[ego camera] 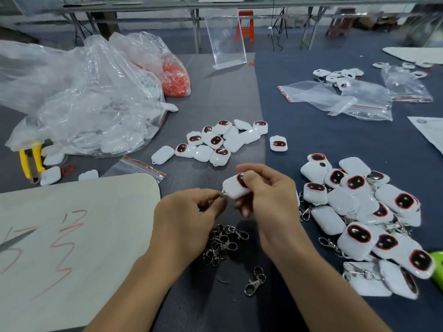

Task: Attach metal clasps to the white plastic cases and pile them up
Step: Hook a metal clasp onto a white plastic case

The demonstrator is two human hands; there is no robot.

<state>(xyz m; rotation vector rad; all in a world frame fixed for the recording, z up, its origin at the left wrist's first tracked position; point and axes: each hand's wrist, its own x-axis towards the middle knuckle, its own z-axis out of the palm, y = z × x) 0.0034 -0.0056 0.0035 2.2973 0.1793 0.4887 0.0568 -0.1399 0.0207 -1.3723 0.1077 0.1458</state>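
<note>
The right hand (266, 195) grips one white case (231, 190), its fingers (249, 179) curled round the far end, with the thumb lying over the red-rimmed dark window. The left hand (184, 212) pinches a metal clasp (221, 196), which is mostly hidden, and brings it to the case's near corner. I cannot tell whether it is hooked on yet.

The case looks like a light, hollow, glossy shell. It is probably stiff but slick, so holding it across the broad faces, as here, should stop it from twisting. The clasp is small and hard, and is best nipped at the body so the ring stays free.

The case's long axis runs from the left fingers up and away toward the right thumb. Its window faces upward and its loop end points at the left fingers.

A heap of loose clasps (221, 243) lies on the counter (299, 130) just below both hands. Bare cases (213, 142) sit beyond the fingers, and the clasped pile (359, 212) is just right of the right hand.
</note>
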